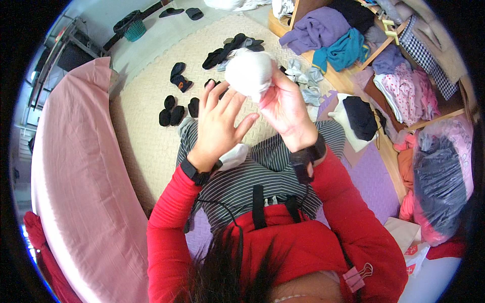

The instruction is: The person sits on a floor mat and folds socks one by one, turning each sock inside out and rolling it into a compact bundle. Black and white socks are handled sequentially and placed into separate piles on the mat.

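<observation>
My right hand [282, 102] grips a bunched white sock [249, 72] above the foam mat. Spread flat with its fingers apart, my left hand [223, 119] is just below and left of the sock; whether a fingertip touches it I cannot tell. Another white piece of cloth [233, 157] lies on my lap, partly behind my left wrist. Rolled black socks [171, 111] sit on the mat beyond my left knee, with a dark patterned sock [180, 77] above them. Longer black socks [223, 51] lie farther off, partly hidden by the white one. Pale grey-blue socks [305, 77] are heaped right of my hands.
A bed with a pink cover [87, 170] runs along the left. Wooden compartments [369, 60] with folded clothes stand at the right, near a purple towel [322, 28]. A plastic-wrapped dark bundle [439, 181] lies lower right. A green basket [135, 31] and slippers [194, 14] are far off.
</observation>
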A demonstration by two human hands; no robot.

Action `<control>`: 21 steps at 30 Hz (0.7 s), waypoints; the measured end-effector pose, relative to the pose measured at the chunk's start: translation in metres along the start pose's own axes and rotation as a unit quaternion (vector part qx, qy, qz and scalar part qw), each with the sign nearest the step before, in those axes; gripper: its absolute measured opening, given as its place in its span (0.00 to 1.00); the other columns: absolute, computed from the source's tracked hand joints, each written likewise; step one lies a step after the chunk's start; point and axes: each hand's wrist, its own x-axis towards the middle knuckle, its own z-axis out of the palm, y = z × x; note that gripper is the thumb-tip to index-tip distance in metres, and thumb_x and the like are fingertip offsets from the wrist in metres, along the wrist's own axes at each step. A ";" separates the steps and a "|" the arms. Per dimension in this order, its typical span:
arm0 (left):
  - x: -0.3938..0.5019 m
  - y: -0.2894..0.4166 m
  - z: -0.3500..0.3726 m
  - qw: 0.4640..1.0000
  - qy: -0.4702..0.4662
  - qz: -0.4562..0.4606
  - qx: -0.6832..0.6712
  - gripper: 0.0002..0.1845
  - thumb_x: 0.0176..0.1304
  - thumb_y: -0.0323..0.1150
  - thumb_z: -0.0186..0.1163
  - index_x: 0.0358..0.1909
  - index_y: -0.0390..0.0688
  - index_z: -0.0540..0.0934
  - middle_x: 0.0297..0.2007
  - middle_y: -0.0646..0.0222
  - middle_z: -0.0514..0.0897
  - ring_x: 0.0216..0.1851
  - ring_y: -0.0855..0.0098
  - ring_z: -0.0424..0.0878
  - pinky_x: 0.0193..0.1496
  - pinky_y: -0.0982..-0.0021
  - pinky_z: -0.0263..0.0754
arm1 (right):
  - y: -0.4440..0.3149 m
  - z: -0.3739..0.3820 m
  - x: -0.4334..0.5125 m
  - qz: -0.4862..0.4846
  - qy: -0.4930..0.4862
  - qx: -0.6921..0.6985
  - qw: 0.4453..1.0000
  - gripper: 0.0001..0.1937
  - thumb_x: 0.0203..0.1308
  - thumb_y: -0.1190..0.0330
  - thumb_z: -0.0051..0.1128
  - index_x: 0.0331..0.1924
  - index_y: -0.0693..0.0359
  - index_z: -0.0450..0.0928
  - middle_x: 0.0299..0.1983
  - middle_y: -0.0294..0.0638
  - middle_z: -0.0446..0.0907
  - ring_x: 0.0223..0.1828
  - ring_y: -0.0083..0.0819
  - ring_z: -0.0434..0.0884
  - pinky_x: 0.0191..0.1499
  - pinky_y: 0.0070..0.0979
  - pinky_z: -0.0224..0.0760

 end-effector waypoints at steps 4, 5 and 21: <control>-0.002 0.000 0.000 0.637 0.067 -0.297 -0.708 0.30 0.76 0.50 0.42 0.66 0.35 0.67 0.60 0.60 0.75 0.65 0.68 0.68 0.70 0.65 0.55 | 0.007 -0.008 -0.001 -0.034 -0.001 -0.168 0.985 0.14 0.70 0.64 0.51 0.51 0.66 0.75 0.45 0.42 0.82 0.44 0.28 0.83 0.45 0.28 0.80; -0.002 -0.003 -0.004 0.654 0.029 -0.296 -0.696 0.29 0.73 0.47 0.51 0.66 0.37 0.67 0.59 0.62 0.75 0.61 0.73 0.70 0.67 0.68 0.59 | 0.009 -0.011 -0.003 -0.027 -0.001 -0.198 0.980 0.14 0.70 0.64 0.51 0.51 0.66 0.75 0.45 0.40 0.81 0.44 0.27 0.82 0.44 0.27 0.79; 0.001 0.005 -0.043 0.935 -0.095 -0.281 -0.195 0.20 0.50 0.29 0.71 0.44 0.37 0.74 0.35 0.61 0.84 0.38 0.74 0.81 0.44 0.71 0.76 | -0.003 -0.008 -0.007 -0.284 -0.082 -0.799 0.524 0.09 0.54 0.78 0.56 0.40 0.65 0.78 0.32 0.46 0.81 0.26 0.34 0.81 0.30 0.23 0.73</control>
